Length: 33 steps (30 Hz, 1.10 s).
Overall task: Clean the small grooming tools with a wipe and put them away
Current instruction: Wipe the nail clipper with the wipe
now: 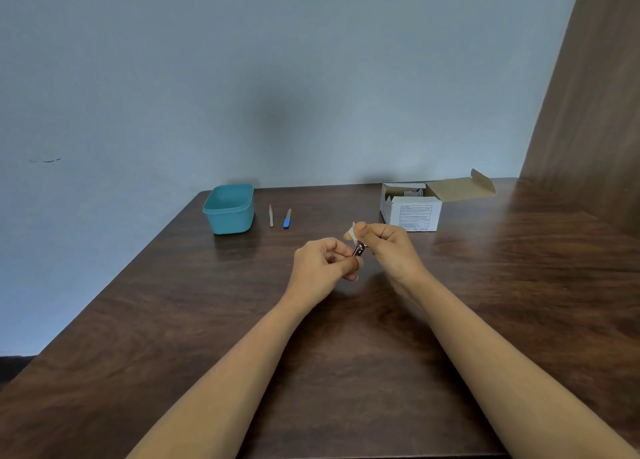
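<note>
Mid-frame, the left hand pinches a small metal tool by its lower end; the right hand, just beside it, pinches a white wipe against the tool's upper end. Above and to the left on the dark bench lie a pale stick and a blue-handled file, near a teal tub. An open white box stands at upper right.

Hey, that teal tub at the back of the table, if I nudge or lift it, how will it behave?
The teal tub looks like open plastic, so it is probably light, though its inside is hidden. It sits low and wide on the glossy table, so a nudge would likely slide it, not tip it. Its rim should offer a hold.
</note>
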### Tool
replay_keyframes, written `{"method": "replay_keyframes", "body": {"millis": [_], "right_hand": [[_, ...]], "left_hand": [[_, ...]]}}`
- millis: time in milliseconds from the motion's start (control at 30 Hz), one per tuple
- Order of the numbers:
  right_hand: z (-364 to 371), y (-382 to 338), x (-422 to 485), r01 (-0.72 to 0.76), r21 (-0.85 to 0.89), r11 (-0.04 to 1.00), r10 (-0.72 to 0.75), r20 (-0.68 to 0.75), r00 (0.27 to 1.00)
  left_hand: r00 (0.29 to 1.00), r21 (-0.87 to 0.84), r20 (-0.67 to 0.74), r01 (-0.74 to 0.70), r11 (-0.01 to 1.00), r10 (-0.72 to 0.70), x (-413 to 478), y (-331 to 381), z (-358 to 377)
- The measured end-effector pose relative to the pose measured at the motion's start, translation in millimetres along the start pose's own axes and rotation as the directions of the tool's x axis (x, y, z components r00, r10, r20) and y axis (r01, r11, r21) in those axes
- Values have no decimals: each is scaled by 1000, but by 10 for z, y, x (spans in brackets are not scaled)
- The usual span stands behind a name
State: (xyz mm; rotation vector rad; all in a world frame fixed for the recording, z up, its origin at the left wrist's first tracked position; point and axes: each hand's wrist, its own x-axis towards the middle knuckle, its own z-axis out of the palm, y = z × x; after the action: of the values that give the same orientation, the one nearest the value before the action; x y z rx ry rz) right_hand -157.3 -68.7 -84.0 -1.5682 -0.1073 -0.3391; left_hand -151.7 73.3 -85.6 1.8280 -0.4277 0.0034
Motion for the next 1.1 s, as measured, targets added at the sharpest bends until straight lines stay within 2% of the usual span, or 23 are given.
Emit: {"method": "replay_keyframes", "body": {"millis": [100,333,500,700,867,1100], "right_hand": [[-28,2,14,-7,-13,1000,7,26,1000],[-111,-3,45,74,-136,988,-75,-2,997],[-173,-44,36,112,-159,981,-105,53,993],[-151,-94,-25,178,-161,971,-170,62,984],[-97,-92,-34,268,-231,935,-264,49,963],[-92,-15,13,286,-342,895,-279,68,958]], "left_hand": [[999,-42,-24,38,998,-39,-1,20,-7],[996,-115,-23,81,990,-84,-3,37,-28],[996,-163,-11,84,983,-87,-3,41,-45],[998,-102,2,68,992,-69,13,18,-40],[1000,-77,0,28,997,-28,22,10,-55],[1000,-59,4,-4,998,4,14,26,-37]]}}
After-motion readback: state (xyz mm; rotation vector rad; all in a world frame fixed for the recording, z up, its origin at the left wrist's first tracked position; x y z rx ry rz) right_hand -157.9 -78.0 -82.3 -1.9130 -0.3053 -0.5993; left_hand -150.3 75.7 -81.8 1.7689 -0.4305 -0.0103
